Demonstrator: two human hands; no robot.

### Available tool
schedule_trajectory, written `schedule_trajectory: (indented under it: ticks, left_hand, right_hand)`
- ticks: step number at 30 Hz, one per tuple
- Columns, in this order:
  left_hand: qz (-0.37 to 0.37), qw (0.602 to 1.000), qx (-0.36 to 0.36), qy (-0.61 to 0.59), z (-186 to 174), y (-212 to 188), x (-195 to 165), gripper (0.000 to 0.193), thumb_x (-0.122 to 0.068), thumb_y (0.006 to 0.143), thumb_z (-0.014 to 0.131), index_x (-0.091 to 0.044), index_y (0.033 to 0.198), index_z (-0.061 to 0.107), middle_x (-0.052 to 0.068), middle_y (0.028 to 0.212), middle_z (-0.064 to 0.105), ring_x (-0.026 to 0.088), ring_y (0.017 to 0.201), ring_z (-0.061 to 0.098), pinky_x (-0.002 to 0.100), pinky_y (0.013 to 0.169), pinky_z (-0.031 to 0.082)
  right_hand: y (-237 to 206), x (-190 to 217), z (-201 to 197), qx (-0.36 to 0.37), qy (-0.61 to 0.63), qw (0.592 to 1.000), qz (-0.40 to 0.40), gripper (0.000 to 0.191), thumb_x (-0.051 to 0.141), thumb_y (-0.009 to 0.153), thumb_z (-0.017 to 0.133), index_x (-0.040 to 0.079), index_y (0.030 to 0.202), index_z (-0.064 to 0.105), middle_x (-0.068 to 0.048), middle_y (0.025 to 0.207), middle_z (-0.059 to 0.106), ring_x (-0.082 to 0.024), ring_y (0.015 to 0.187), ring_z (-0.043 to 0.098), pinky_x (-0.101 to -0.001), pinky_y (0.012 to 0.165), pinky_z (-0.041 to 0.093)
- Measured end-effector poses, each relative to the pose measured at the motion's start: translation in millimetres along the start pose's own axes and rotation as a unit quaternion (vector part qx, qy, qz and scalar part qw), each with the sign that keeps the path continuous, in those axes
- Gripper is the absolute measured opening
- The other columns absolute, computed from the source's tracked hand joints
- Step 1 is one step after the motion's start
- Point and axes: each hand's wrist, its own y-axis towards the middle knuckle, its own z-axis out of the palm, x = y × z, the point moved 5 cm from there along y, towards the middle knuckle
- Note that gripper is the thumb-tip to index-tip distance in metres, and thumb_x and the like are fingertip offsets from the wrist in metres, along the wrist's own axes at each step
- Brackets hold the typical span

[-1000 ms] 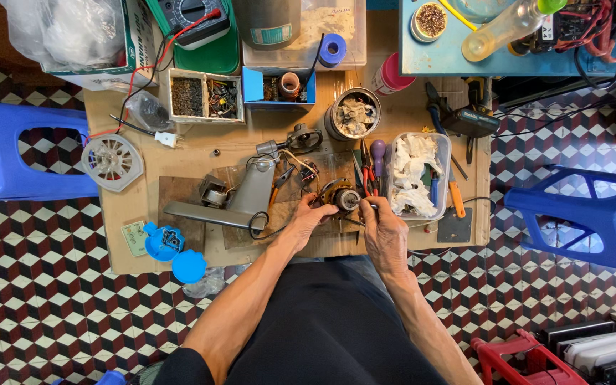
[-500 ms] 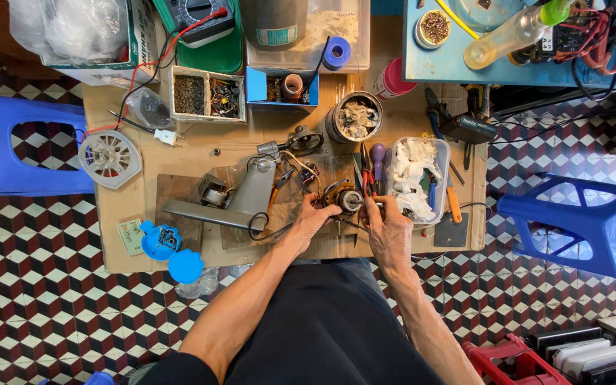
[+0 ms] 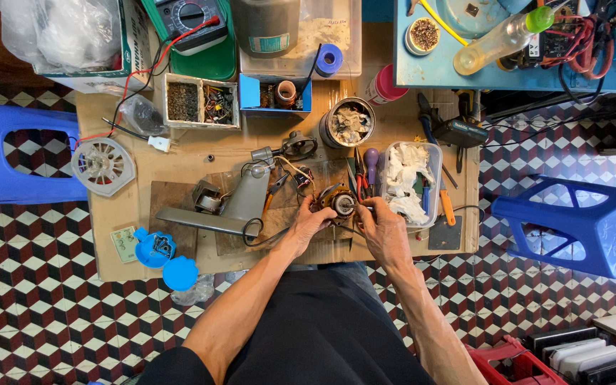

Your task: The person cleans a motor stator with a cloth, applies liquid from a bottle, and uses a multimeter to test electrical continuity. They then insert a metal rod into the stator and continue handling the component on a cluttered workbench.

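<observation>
Both forearms reach forward from the lap and meet over the cardboard-covered low table (image 3: 180, 135). The left hand (image 3: 309, 227) curls its fingers around the near side of a small round motor (image 3: 340, 202), gripping it; the right hand (image 3: 383, 229) pinches at the motor's right edge (what its fingertips hold is too small to make out). The motor sits mid-table, just left of a clear plastic tub (image 3: 411, 182) of white rags. A small greenish paper label (image 3: 122, 244) lies at the table's near-left corner, beside two blue lids (image 3: 167, 260). A white carton (image 3: 131, 50) at far left is cut off.
</observation>
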Motion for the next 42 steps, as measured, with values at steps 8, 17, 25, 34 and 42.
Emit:
schedule_trajectory:
  ticks: [8,17,25,34,42]
  left_hand:
    - [-0.009,0.996,0.039,-0.075,3.8,-0.6,-1.6,0.066,-0.020,0.074,0.076,-0.013,0.134,0.048,0.006,0.120,0.063,0.018,0.109,0.065,0.034,0.097,0.056]
    - [-0.017,0.991,0.090,-0.098,7.3,-17.0,-16.0,0.058,-0.022,0.078,0.074,-0.017,0.131,0.050,0.005,0.116,0.068,0.016,0.105,0.066,0.033,0.094,0.054]
    - [-0.017,0.993,0.080,-0.089,8.9,-23.7,-22.1,0.068,-0.027,0.076,0.076,-0.016,0.136,0.047,0.007,0.119,0.069,0.018,0.106,0.067,0.034,0.092,0.050]
    - [-0.011,0.993,0.079,-0.082,-0.1,-28.0,-20.5,0.077,-0.029,0.073,0.079,-0.015,0.140,0.043,0.010,0.118,0.067,0.022,0.107,0.067,0.038,0.100,0.053]
    - [-0.009,0.993,0.073,-0.090,-3.1,-27.4,-17.2,0.080,-0.029,0.072,0.079,-0.017,0.142,0.040,0.009,0.125,0.062,0.023,0.117,0.062,0.045,0.106,0.049]
  right_hand:
    - [-1.8,23.0,-3.6,0.013,-0.120,0.986,-0.115,0.017,0.020,0.100,0.064,0.003,0.101,0.065,-0.019,0.069,0.069,-0.030,0.059,0.070,-0.0405,0.054,0.051]
    - [16.3,47.9,-6.4,0.042,-0.267,0.925,-0.266,0.024,0.025,0.100,0.062,0.004,0.090,0.059,-0.015,0.065,0.066,-0.033,0.054,0.067,-0.0445,0.048,0.050]
    - [23.6,52.7,-18.4,0.066,-0.275,0.927,-0.248,0.027,0.028,0.099,0.066,0.003,0.090,0.059,-0.018,0.064,0.065,-0.036,0.059,0.067,-0.0476,0.055,0.052]
    - [20.0,59.5,-26.2,0.125,-0.376,0.846,-0.357,0.027,0.030,0.098,0.062,0.005,0.089,0.064,-0.010,0.072,0.063,-0.024,0.065,0.062,-0.0397,0.063,0.055]
    - [23.3,48.9,-17.6,0.166,-0.410,0.841,-0.313,0.037,0.038,0.101,0.057,0.004,0.088,0.064,-0.009,0.064,0.060,-0.022,0.055,0.059,-0.0358,0.048,0.051]
